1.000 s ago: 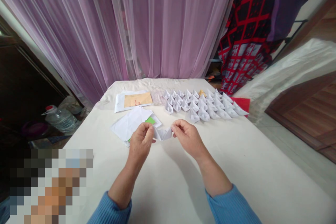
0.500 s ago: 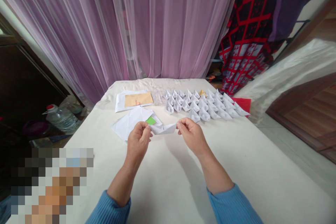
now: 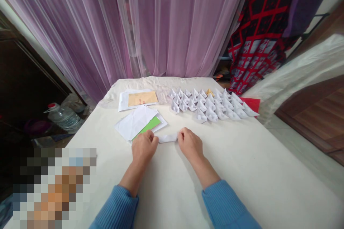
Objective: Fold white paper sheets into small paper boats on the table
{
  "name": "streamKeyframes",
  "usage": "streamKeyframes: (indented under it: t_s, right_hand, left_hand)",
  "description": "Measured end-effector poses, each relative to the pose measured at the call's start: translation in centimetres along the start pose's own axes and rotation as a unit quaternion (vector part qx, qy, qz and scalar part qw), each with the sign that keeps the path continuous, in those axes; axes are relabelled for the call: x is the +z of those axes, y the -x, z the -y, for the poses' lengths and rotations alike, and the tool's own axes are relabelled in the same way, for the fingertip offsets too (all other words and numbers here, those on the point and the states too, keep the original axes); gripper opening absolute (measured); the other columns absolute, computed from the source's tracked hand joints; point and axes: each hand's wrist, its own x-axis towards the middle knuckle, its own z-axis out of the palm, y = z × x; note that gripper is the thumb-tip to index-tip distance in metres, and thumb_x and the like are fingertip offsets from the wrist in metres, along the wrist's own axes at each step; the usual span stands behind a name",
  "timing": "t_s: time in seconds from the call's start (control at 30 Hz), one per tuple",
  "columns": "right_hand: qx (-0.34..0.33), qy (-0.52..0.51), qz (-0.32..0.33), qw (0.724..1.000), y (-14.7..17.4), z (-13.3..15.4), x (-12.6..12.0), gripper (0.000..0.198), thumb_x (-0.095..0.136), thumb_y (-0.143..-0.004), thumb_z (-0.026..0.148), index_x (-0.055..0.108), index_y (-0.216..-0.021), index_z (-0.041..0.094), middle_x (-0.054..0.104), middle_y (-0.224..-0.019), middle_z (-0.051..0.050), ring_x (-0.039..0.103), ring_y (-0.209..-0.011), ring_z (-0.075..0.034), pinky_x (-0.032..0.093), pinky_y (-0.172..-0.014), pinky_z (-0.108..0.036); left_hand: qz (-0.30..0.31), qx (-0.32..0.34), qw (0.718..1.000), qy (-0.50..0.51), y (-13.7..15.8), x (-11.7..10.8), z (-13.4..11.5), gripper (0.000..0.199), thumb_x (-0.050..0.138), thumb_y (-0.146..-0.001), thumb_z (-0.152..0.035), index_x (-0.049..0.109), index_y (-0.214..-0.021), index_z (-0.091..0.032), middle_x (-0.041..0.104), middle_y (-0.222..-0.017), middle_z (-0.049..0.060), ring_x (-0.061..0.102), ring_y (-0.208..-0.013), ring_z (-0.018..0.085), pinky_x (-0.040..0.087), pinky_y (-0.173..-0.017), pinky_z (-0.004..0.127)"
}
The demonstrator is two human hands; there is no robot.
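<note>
Between my two hands a folded white paper boat [image 3: 168, 139] is stretched low over the table, its middle showing as a narrow band. My left hand [image 3: 145, 145] is closed on one end of it, and my right hand [image 3: 190, 143] pinches the other. Both tips are hidden by the fingers. Just beyond my left hand lie creased white paper sheets [image 3: 135, 121] with a green sheet [image 3: 150, 124] among them. Past my right hand, several finished white paper boats [image 3: 211, 115] stand in rows, with one yellow boat [image 3: 210, 92] at the back.
A tan envelope [image 3: 142, 98] rests on white papers at the back left. Something flat and red [image 3: 251, 103] lies beside the boats at the table's right edge. A water bottle [image 3: 63, 116] stands left of the white-covered table [image 3: 172, 193]. A purple curtain [image 3: 172, 25] hangs behind.
Both hands have moved slightly down and turned knuckles-up, with fists tighter round the paper boat's ends. The boat looks narrower, and more of the green sheet shows.
</note>
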Motion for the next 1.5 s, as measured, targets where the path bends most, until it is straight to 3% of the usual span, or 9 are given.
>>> streamKeyframes:
  t_s: [0.2,0.43,0.53,0.7,0.93,1.07,1.2,1.5]
  right_hand:
    - [-0.029,0.061,-0.035,0.997,0.1,0.0,1.3,0.017,0.046,-0.095,0.019,0.062,-0.090,0.018,0.066,-0.086,-0.006,0.061,-0.081,-0.017,0.032,-0.064,-0.028]
    - [-0.051,0.031,-0.059,0.996,0.0,-0.2,2.1,0.014,0.052,-0.089,0.015,0.064,-0.096,0.020,0.063,-0.097,-0.006,0.058,-0.086,-0.018,0.036,-0.069,-0.027]
    - [-0.108,-0.012,-0.064,0.992,0.0,-0.4,2.4,0.027,0.051,-0.086,0.007,0.065,-0.101,0.025,0.062,-0.104,-0.004,0.055,-0.089,-0.017,0.037,-0.073,-0.026]
    - [-0.197,-0.055,-0.052,0.978,-0.1,-0.6,2.5,0.027,0.050,-0.084,0.006,0.069,-0.081,0.024,0.063,-0.098,-0.003,0.052,-0.089,-0.018,0.038,-0.076,-0.026]
    - [-0.185,-0.086,-0.051,0.978,0.3,-0.4,1.9,0.013,0.060,-0.083,0.017,0.070,-0.077,0.023,0.064,-0.089,-0.003,0.052,-0.091,-0.019,0.037,-0.082,-0.029]
    - [-0.190,-0.076,-0.054,0.977,0.4,-0.3,1.8,0.011,0.060,-0.086,0.025,0.069,-0.080,0.022,0.064,-0.089,-0.003,0.052,-0.091,-0.019,0.035,-0.080,-0.028]
    - [-0.184,-0.059,-0.053,0.980,0.4,-0.3,1.8,0.011,0.059,-0.088,0.026,0.067,-0.081,0.023,0.064,-0.092,-0.003,0.052,-0.093,-0.019,0.034,-0.079,-0.029]
    - [-0.191,-0.072,-0.026,0.979,0.6,-0.3,1.6,0.008,0.063,-0.087,0.030,0.064,-0.089,0.023,0.063,-0.099,-0.003,0.051,-0.099,-0.020,0.032,-0.082,-0.031]
  left_hand:
    - [-0.016,0.071,0.992,-0.108,0.1,0.8,0.1,0.016,0.047,-0.084,-0.027,0.059,-0.074,-0.022,0.068,-0.080,0.004,0.061,-0.083,0.023,0.036,-0.069,0.032]
    - [-0.030,0.072,0.986,-0.148,0.1,1.1,0.0,0.018,0.047,-0.085,-0.028,0.063,-0.080,-0.022,0.066,-0.087,0.007,0.061,-0.089,0.026,0.039,-0.073,0.035]
    - [-0.039,0.070,0.986,-0.148,0.2,1.3,0.0,0.018,0.047,-0.085,-0.027,0.063,-0.082,-0.021,0.066,-0.088,0.008,0.061,-0.091,0.027,0.040,-0.074,0.036]
    - [-0.048,0.071,0.986,-0.144,0.1,1.6,0.2,0.017,0.047,-0.085,-0.027,0.063,-0.081,-0.022,0.065,-0.088,0.007,0.061,-0.091,0.026,0.040,-0.075,0.037]
    - [-0.083,0.078,0.988,-0.107,0.2,1.8,0.4,0.010,0.050,-0.085,-0.025,0.060,-0.087,-0.022,0.065,-0.087,0.005,0.061,-0.090,0.025,0.039,-0.074,0.035]
    - [-0.124,0.145,0.979,-0.067,0.8,2.0,-0.2,0.009,0.053,-0.088,-0.029,0.059,-0.091,-0.022,0.063,-0.088,0.004,0.059,-0.091,0.024,0.038,-0.079,0.036]
    - [-0.102,0.200,0.973,-0.051,1.2,2.6,-0.3,0.008,0.060,-0.085,-0.031,0.059,-0.087,-0.023,0.062,-0.089,0.003,0.057,-0.092,0.024,0.037,-0.082,0.037]
    - [-0.046,0.171,0.983,-0.049,1.0,3.0,-0.1,0.011,0.058,-0.088,-0.035,0.059,-0.089,-0.024,0.063,-0.094,0.004,0.057,-0.098,0.023,0.034,-0.085,0.036]
